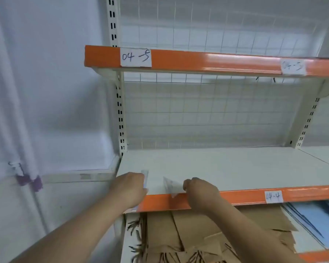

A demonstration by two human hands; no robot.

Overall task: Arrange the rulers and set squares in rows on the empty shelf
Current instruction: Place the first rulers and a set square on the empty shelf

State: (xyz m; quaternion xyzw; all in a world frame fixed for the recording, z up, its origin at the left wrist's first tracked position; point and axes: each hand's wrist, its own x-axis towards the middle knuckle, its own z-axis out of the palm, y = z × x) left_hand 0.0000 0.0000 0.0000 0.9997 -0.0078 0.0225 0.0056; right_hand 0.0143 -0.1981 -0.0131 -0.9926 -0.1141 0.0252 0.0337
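Two hands meet the white shelf's [226,164] near orange edge: left hand [130,188] closed around a ruler [145,178], right hand [200,192] pinching a clear set square [171,186] overhanging the lip. Bare board spreads right and far.

Both forearms bare, extended fwd and up. Left hand [130,187] fingers curled, knuckles up. Right hand [199,192] likewise curled, pinching.

Ruler [145,178] mostly hidden behind left hand [130,188]
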